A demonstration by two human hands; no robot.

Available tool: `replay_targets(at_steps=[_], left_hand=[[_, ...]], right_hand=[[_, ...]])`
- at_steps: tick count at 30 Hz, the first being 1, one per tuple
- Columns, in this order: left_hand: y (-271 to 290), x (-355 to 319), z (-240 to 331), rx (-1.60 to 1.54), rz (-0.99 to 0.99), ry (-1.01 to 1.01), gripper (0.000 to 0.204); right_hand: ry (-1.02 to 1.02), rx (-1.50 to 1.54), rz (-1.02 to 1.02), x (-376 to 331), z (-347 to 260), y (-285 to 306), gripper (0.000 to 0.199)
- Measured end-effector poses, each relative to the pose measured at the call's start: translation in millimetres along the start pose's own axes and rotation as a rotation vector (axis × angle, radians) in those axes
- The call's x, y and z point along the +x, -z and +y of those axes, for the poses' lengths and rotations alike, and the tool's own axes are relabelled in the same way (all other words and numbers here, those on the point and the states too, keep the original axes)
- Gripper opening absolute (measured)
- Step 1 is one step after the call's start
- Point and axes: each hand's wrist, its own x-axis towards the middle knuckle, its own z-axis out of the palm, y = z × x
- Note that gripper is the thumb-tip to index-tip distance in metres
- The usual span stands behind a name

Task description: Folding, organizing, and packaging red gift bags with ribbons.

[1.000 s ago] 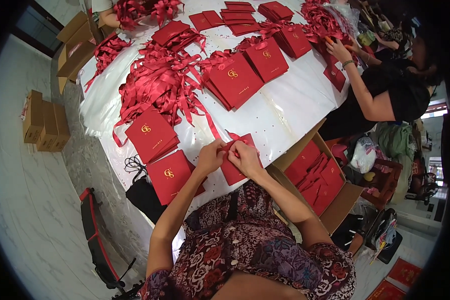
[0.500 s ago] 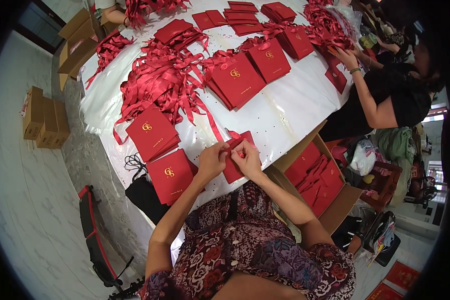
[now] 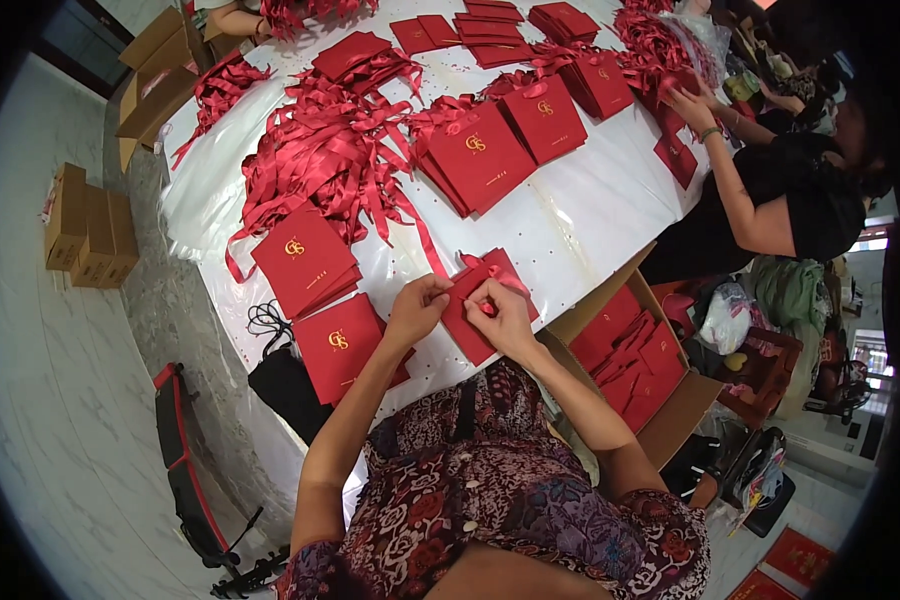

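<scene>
On the white surface (image 3: 580,215), close to the near edge: one red bag (image 3: 468,338), lying flat between two bare hands. Left hand (image 3: 417,308) at the bag's left side, fingers curled inward; cannot tell whether gripping anything. Right hand (image 3: 502,320) over the bag, thumb and fingertips drawn together, pinching a bit of red ribbon (image 3: 487,308). More ribbon near the bag's far edge.

Just left of the left hand, a stack of red bags (image 3: 335,345) with gold marking; behind it, a second stack (image 3: 292,265). Farther back, a large tangled ribbon heap (image 3: 310,170), with one long strip trailing toward the left hand. To the right of that heap, a row of bags (image 3: 475,165), overlapping. Right of the flat bag, beside the surface's edge, an open cardboard box (image 3: 684,415) with many red bags inside. At far right, with arms reaching over the surface, a co-worker (image 3: 815,190) in black.
</scene>
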Motion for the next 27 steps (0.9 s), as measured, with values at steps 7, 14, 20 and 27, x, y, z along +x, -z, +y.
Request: replay_targets(at_steps=[7,14,20,27], left_hand=[[-3,-6,24,0.257,0.038,-0.031,0.020],[-9,-17,47,0.392,0.029,0.003,0.020],[-27,-24,64,0.594,0.174,-0.282,0.021],[-36,-21,62,0.807,0.147,-0.367,0.012]], right_hand=[[-0.013,0.087,0.045,3,6,-3,0.013],[0.114,-0.117,0.012,2,-11,5,0.013],[0.200,-0.229,0.073,-1,-12,5,0.014],[-0.377,0.390,-0.069,3,22,2,0.012]])
